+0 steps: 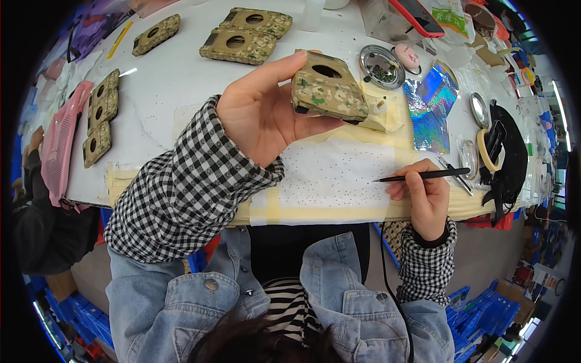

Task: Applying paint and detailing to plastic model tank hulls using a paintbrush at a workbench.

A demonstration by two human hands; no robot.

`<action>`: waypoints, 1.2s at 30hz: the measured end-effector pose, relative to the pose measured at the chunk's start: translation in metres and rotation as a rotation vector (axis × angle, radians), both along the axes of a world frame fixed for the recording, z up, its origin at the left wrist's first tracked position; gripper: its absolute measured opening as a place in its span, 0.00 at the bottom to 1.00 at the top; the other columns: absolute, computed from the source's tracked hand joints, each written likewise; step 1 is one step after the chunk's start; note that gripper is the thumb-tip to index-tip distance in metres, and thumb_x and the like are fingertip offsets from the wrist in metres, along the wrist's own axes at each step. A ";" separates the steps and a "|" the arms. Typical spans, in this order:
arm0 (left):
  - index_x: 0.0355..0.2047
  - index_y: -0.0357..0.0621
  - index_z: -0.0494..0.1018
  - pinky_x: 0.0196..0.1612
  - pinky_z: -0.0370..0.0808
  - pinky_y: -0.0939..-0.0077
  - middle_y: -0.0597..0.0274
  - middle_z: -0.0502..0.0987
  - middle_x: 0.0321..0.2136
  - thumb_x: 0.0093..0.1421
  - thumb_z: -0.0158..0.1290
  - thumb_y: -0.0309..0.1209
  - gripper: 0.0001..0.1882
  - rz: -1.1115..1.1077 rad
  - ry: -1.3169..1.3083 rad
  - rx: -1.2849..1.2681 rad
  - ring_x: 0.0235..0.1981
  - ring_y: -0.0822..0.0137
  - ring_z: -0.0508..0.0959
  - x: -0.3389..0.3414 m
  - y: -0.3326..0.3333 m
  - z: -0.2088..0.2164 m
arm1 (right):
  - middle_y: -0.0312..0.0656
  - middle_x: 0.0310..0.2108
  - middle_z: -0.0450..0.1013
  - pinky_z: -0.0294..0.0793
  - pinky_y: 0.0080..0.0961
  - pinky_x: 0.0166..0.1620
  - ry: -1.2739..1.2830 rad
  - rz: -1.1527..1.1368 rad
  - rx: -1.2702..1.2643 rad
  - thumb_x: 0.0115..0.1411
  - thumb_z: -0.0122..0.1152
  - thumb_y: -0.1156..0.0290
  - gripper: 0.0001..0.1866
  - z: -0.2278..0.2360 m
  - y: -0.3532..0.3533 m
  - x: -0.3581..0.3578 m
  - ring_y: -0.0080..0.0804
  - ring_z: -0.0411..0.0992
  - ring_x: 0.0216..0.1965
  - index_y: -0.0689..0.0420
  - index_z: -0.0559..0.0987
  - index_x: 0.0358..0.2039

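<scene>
- Above the white table (pixel 181 78), the left hand (pixel 257 115) pinches a camouflage phone case (pixel 328 91), raised and tilted for inspection.
- The right hand (pixel 426 196) grips a thin black stylus (pixel 420 176), tip over the white dotted sheet (pixel 336 175), ready for pickup.
- Spare cases (pixel 245 37) lie well apart, within reach.

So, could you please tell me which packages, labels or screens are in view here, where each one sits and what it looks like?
Phone: far edge of the table, right of centre; flat slab, red rim, dark screen.
Green packet: just right of the phone; small pouch, green and white.
Holographic sheet: on the table right of the left hand; shiny foil, blue and rainbow.
Clear box: under the phone; transparent plastic.
</scene>
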State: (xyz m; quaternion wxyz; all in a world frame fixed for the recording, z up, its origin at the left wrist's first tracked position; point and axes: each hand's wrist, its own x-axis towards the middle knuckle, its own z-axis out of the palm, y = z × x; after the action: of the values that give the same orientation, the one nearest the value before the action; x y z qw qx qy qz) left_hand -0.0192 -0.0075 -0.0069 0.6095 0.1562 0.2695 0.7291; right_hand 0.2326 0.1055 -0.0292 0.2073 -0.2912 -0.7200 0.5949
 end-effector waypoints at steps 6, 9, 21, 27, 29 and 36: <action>0.54 0.30 0.54 0.49 0.74 0.61 0.33 0.60 0.52 0.65 0.33 0.37 0.24 0.008 0.004 -0.018 0.51 0.40 0.65 0.001 0.000 0.000 | 0.42 0.24 0.72 0.70 0.13 0.28 0.002 0.007 0.005 0.62 0.47 0.72 0.09 0.000 0.000 0.000 0.21 0.71 0.24 0.66 0.70 0.31; 0.54 0.30 0.55 0.49 0.74 0.61 0.33 0.60 0.52 0.65 0.33 0.37 0.24 0.009 0.000 -0.020 0.52 0.41 0.65 0.001 0.000 0.000 | 0.42 0.24 0.72 0.70 0.14 0.28 0.001 0.009 0.004 0.62 0.47 0.72 0.09 0.000 0.001 0.000 0.21 0.71 0.24 0.66 0.70 0.31; 0.54 0.29 0.55 0.48 0.75 0.62 0.33 0.60 0.51 0.64 0.34 0.37 0.24 0.011 0.004 -0.016 0.51 0.41 0.66 0.001 0.000 0.001 | 0.43 0.24 0.72 0.71 0.14 0.29 0.019 0.012 0.001 0.62 0.47 0.72 0.09 0.000 0.002 0.000 0.21 0.71 0.24 0.66 0.70 0.32; 0.54 0.29 0.54 0.48 0.75 0.61 0.33 0.60 0.51 0.65 0.33 0.37 0.24 0.005 0.013 -0.006 0.51 0.40 0.66 0.000 0.000 0.000 | 0.42 0.24 0.72 0.71 0.14 0.29 0.011 0.014 0.000 0.62 0.47 0.73 0.08 -0.001 0.002 0.001 0.21 0.70 0.24 0.66 0.70 0.32; 0.54 0.28 0.54 0.48 0.75 0.61 0.32 0.60 0.51 0.65 0.33 0.37 0.24 0.005 0.017 -0.003 0.51 0.40 0.66 0.000 0.000 0.000 | 0.42 0.24 0.72 0.71 0.14 0.29 0.005 0.013 0.001 0.62 0.46 0.73 0.08 -0.001 0.001 0.001 0.21 0.70 0.24 0.66 0.70 0.32; 0.54 0.26 0.53 0.47 0.76 0.61 0.32 0.60 0.51 0.65 0.33 0.37 0.25 -0.002 0.026 -0.001 0.51 0.40 0.66 0.000 0.000 -0.001 | 0.43 0.24 0.72 0.71 0.14 0.29 0.005 0.013 0.005 0.62 0.46 0.73 0.08 0.000 0.001 0.000 0.21 0.71 0.24 0.66 0.70 0.31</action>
State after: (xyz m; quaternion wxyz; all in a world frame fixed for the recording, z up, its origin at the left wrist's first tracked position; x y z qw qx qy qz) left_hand -0.0194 -0.0075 -0.0075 0.6066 0.1657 0.2775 0.7263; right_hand 0.2331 0.1066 -0.0294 0.2058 -0.2848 -0.7226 0.5952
